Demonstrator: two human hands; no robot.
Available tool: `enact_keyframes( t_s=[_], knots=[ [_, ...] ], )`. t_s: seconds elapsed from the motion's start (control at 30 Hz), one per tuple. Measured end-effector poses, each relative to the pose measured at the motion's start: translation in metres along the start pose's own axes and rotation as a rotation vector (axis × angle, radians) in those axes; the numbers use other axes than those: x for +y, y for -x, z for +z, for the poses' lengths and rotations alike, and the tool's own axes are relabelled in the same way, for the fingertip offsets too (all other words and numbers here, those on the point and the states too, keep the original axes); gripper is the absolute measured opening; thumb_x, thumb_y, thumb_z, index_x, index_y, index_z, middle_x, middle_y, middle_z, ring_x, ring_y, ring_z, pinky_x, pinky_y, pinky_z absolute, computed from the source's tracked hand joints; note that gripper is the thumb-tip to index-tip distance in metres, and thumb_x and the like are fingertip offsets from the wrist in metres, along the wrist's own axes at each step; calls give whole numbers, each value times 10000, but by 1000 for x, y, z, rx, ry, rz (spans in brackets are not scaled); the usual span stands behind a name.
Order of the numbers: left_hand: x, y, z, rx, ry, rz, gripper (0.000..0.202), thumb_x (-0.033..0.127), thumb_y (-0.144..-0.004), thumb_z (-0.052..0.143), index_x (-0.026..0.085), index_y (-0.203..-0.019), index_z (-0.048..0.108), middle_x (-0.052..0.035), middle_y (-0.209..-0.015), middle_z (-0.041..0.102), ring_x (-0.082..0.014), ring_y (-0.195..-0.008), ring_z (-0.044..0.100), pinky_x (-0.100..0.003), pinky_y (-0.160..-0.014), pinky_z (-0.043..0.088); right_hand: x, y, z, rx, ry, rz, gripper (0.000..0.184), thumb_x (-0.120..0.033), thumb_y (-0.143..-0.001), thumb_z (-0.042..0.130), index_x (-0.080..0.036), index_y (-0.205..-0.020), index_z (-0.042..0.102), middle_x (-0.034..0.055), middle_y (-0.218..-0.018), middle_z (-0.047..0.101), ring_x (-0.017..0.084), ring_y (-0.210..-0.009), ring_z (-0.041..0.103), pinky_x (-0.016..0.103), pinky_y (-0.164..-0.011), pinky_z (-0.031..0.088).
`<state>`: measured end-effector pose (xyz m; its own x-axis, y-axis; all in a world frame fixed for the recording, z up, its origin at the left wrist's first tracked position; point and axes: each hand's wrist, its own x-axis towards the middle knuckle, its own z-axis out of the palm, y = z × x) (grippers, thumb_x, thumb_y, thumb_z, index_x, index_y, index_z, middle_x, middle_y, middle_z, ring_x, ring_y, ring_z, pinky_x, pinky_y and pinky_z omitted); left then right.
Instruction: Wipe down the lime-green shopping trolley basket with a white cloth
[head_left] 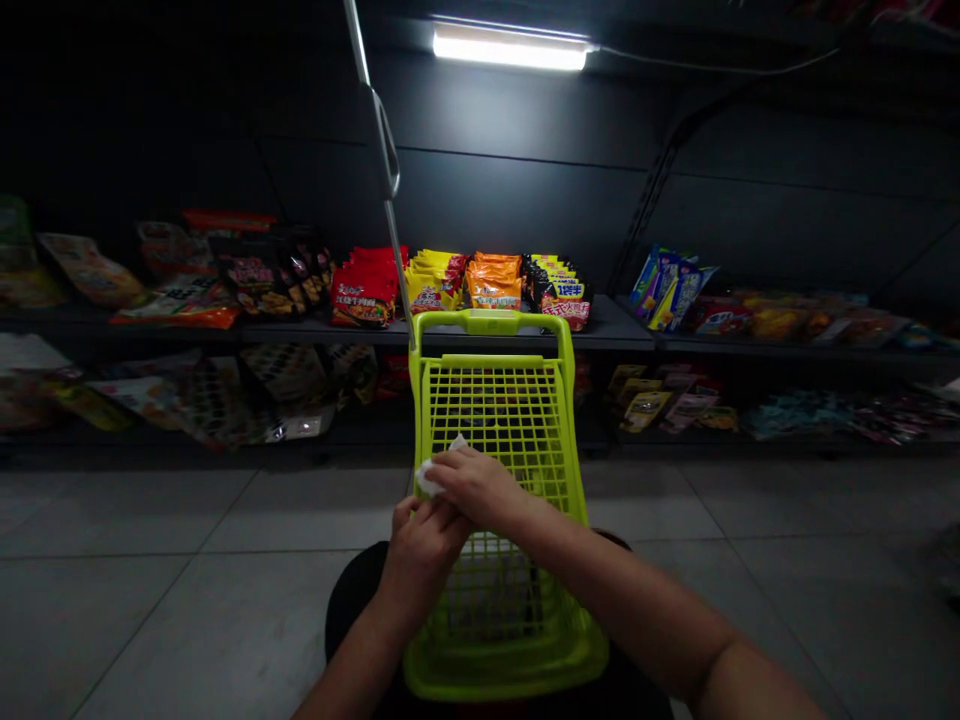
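Head view: hands closed on a white wipe (429, 478)
Right hand (478, 488) and left hand (421, 560) grip it over a lime-green basket (491, 322) (contents too dark to tell), shelves (619, 330) at twelve o'clock.

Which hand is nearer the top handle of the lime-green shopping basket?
Right. The right hand lies over the basket's grid, below the handle; the left hand sits lower in view, under the right hand, farther from the handle.

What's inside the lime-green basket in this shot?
Through the lime-green basket's grid, only dark shapes show, with no item clearly identifiable. The left hand and right hand cover its middle, so anything beneath them cannot be seen.
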<state>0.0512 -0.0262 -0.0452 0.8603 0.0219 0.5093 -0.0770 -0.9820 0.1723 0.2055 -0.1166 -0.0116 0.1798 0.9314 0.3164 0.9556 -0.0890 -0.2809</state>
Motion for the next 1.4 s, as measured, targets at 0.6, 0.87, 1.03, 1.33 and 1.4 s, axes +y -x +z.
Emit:
enact_keyframes(
  t_s=[0.6,0.87,1.03,1.33,1.4],
  knots=[
    [-3,2,-1,44,43,5,79,258,-965,644,284,-928,709,37,-813,735,-180,-826,622,-393,-886,304,-14,38,-10,82,-19,196,261,-254,-936,680,-205,-1192,662,77,-1136,708,207,-1065,623,329,-946,467],
    [1,2,-4,26,82,-49,71,272,-956,662,323,-962,710,58,-860,754,-175,-821,616,-411,-905,281,9,101,-64,-172,-52,152,307,-121,-890,685,-301,-1134,734,44,-1187,680,207,-1118,617,342,-965,484],
    [0,-1,-2,55,127,-23,99,252,-958,660,327,-956,723,55,-897,769,-168,-850,636,-406,-911,282,12,125,-91,-204,91,302,211,-162,-856,737,-279,-1030,761,51,-1061,703,215,-1000,648,326,-865,487],
    [-3,0,-4,106,54,-23,156,329,-982,617,286,-880,727,33,-765,732,-171,-758,594,-384,-835,306,-22,24,-10,28,-102,98,173,-216,-940,662,-233,-1102,720,57,-1094,701,193,-1049,605,328,-954,470],
    [-3,2,-6,90,65,-27,137,330,-981,621,304,-908,733,41,-812,753,-165,-768,598,-391,-846,297,-15,37,-24,-75,-100,57,202,-198,-916,689,-246,-1109,729,50,-1101,694,192,-1043,613,322,-948,473]
  ],
)
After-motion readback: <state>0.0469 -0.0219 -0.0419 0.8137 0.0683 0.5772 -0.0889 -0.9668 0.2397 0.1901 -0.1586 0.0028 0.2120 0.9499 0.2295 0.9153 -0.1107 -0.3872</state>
